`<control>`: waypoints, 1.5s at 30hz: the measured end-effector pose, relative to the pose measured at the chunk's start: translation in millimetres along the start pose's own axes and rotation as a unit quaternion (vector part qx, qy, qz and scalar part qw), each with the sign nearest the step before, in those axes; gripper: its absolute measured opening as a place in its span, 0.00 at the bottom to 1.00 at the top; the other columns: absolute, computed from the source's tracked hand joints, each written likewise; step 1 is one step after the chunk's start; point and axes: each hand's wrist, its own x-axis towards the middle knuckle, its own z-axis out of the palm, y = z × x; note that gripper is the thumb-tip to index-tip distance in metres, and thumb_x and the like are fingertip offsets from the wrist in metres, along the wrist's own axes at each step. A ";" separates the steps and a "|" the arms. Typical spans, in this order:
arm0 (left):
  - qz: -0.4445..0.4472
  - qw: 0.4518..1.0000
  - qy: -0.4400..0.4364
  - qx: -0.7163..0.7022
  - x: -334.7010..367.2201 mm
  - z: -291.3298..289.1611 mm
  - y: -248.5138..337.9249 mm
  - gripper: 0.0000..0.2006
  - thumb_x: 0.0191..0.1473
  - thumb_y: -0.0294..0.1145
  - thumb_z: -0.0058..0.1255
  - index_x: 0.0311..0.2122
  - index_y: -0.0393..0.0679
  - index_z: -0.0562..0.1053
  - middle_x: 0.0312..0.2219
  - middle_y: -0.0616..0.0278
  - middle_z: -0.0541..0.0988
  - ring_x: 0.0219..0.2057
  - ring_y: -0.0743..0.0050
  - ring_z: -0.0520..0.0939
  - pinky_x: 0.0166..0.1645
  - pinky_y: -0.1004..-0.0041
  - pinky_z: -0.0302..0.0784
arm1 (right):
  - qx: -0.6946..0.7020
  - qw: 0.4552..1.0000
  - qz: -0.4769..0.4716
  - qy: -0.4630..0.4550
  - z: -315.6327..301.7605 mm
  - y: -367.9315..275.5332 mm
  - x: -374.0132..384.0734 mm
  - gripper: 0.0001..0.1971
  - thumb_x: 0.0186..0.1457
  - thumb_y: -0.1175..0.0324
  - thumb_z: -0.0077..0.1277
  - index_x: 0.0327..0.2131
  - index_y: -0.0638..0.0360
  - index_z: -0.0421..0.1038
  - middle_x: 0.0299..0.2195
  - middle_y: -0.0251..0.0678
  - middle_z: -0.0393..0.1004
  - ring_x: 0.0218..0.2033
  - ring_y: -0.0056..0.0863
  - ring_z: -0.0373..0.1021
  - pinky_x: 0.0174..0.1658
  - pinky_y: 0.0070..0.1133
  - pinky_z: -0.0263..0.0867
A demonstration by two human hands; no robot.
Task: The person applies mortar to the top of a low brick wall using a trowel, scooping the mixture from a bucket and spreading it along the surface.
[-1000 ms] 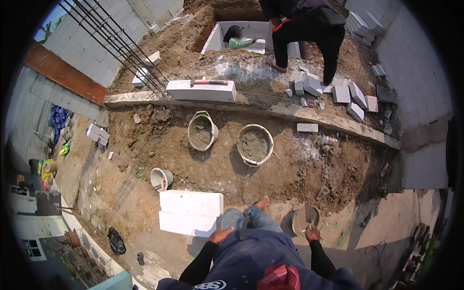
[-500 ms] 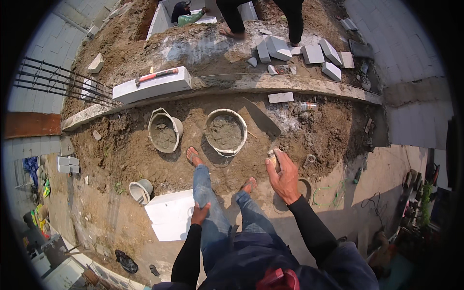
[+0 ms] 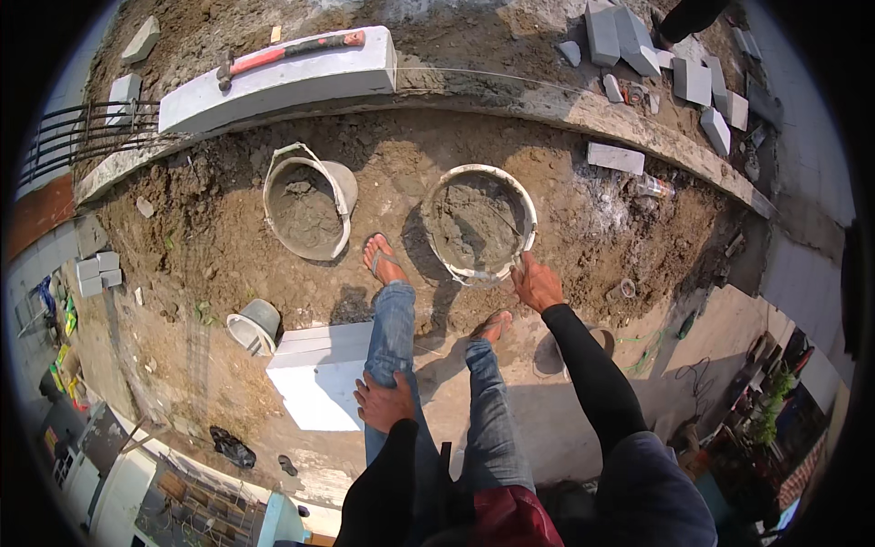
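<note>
Dirt ground [image 3: 214,273], concrete ledge [image 3: 597,117], left hand [image 3: 386,402] spread on knee [image 3: 394,366], right hand [image 3: 538,283] at mortar bucket [image 3: 474,169], grip unclear

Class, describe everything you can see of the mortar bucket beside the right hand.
The bucket is round and wide-mouthed, with a pale rim smeared grey; it looks like plastic. It stands upright on the brown soil, open at the top and holding lumpy, wet-looking grey mortar. The right hand is at its near right edge; whether it touches the rim is unclear.
</note>
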 end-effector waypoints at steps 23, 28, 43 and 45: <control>-0.011 1.000 -0.008 -0.011 2.6 5.8 8.8 0.34 0.49 0.54 0.52 0.58 0.46 0.69 0.57 0.48 0.72 0.58 0.46 0.72 0.58 0.51 0.68 | -0.172 0.983 -0.005 0.069 23.6 38.6 76.3 0.16 0.63 0.56 0.45 0.45 0.59 0.67 0.29 0.55 0.77 0.29 0.50 0.77 0.33 0.41 0.73; 0.002 1.000 -0.012 -0.008 -0.9 17.1 18.2 0.34 0.49 0.54 0.52 0.59 0.46 0.69 0.56 0.48 0.73 0.58 0.47 0.72 0.59 0.50 0.67 | -0.026 1.000 -0.006 0.015 109.4 42.0 112.5 0.25 0.64 0.48 0.43 0.45 0.64 0.71 0.33 0.60 0.78 0.33 0.61 0.75 0.39 0.46 0.72; 0.040 0.997 0.044 0.039 -13.0 28.5 7.5 0.34 0.48 0.54 0.53 0.58 0.44 0.70 0.54 0.48 0.74 0.55 0.48 0.75 0.56 0.52 0.70 | 0.235 0.963 -0.034 -0.127 126.4 13.3 89.2 0.29 0.64 0.50 0.45 0.47 0.75 0.72 0.34 0.64 0.76 0.33 0.55 0.76 0.39 0.44 0.68; 0.050 0.997 0.051 0.035 -12.9 30.0 7.8 0.34 0.48 0.53 0.54 0.58 0.43 0.70 0.54 0.48 0.74 0.55 0.48 0.75 0.56 0.52 0.70 | 0.220 0.970 -0.056 -0.088 132.5 34.6 85.1 0.27 0.65 0.49 0.45 0.47 0.70 0.73 0.35 0.60 0.77 0.31 0.54 0.76 0.37 0.43 0.69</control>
